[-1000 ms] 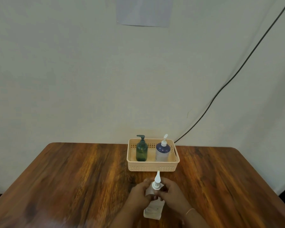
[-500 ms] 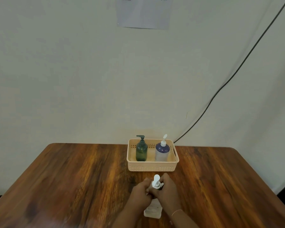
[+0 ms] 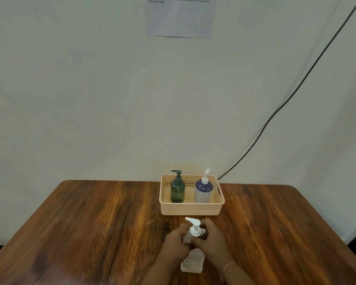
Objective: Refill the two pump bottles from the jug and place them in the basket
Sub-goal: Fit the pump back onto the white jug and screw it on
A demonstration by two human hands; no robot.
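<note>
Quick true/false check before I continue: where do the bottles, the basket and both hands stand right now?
1. Two pump bottles stand upright in the basket. True: the green bottle and the blue-topped bottle.
2. Both hands grip a third bottle. True: left hand, right hand, clear bottle.
3. The clear bottle is inside the basket. False: it stands on the table, in front of it.
4. Its white pump is missing. False: it is fitted on top.

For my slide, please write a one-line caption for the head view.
Both hands, left hand and right hand, grip a clear pump bottle before a basket holding two bottles.
</note>
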